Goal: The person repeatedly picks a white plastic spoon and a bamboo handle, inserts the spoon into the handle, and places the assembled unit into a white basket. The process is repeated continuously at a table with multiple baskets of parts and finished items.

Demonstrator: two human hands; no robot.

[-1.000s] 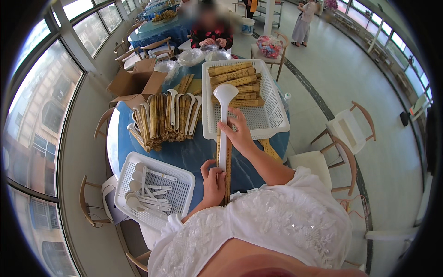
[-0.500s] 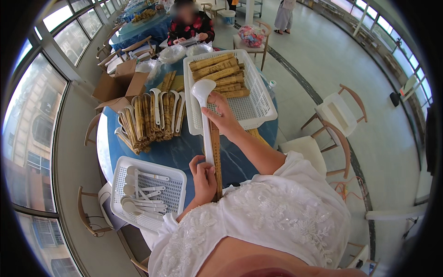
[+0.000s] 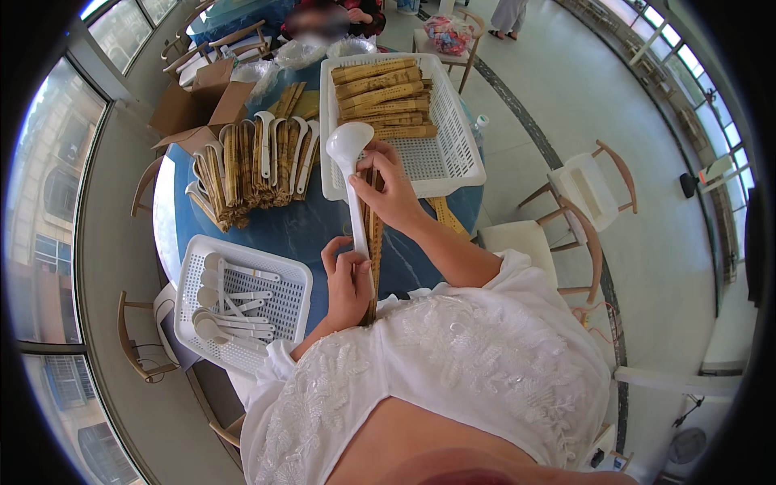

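White ladle spans left hand, right hand.

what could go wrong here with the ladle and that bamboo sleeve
The white ladle and bamboo sleeve are long and pinched only at two spots by the left hand and right hand; either piece might slip. The loose pile lies near the table edge and could slide off.

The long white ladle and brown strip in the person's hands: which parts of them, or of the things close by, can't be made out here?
Head view only:
- Brown strip: lower end behind the left hand, top behind the right hand.
- Ladle handle: its end hidden in the left hand.
- Print on the strip: too small.
- Spoons in the near basket: piled, count unclear.
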